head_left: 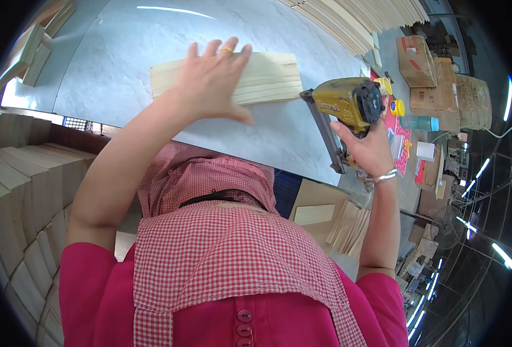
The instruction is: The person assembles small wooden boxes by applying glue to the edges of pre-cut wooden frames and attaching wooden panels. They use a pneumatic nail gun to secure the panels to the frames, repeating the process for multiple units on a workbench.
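A pale wooden board point(273, 78) lies flat on the grey marbled tabletop point(123, 43). Over its left half reaches my left hand point(212, 78), fingers spread and thumb stretched out; whether the palm presses on the wood cannot be made out. My right hand point(371, 149) is wrapped round the handle of a yellow and black nail gun point(343, 104). The gun's nose is close to the board's right end, and its long magazine slants down toward the table's near edge. Part of the grip is hidden behind my fingers.
Stacked thin wooden strips point(343, 23) lie at the far right. Wooden pieces point(27, 58) stand far left, and piled blocks point(24, 214) rise beside my left arm. Cardboard boxes point(435, 95), a teal bottle point(418, 123) and a yellow-lidded jar point(398, 108) are on the right.
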